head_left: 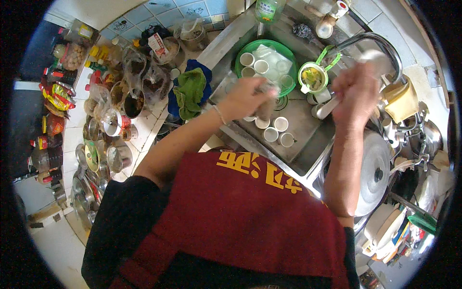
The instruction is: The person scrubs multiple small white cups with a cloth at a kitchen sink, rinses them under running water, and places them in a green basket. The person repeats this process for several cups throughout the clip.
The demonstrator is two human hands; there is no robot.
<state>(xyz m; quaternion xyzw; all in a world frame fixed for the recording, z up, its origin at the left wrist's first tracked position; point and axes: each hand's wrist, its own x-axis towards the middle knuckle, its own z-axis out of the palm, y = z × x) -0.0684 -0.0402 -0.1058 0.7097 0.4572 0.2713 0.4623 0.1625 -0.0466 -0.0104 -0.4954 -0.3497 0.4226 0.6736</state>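
Head view | left hand [245,98] clamps upright cup [266,107] | right hand [356,94] grip unclear, blurred

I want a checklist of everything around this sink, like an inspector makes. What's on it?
Surface: steel sink basin, with tiled counter on its left.
Job's things: small white cups on the sink floor; more in the round green plastic basin; something small and blurred in the left hand.
Clutter: green cloth, jars and bags, metal pots, round metal lid.
Grippers: left hand closed on the blurred thing; right hand raised beside the curved metal tap, grip unclear.
Cables: nothing seen.
Surroundings: pale blue wall tiles.
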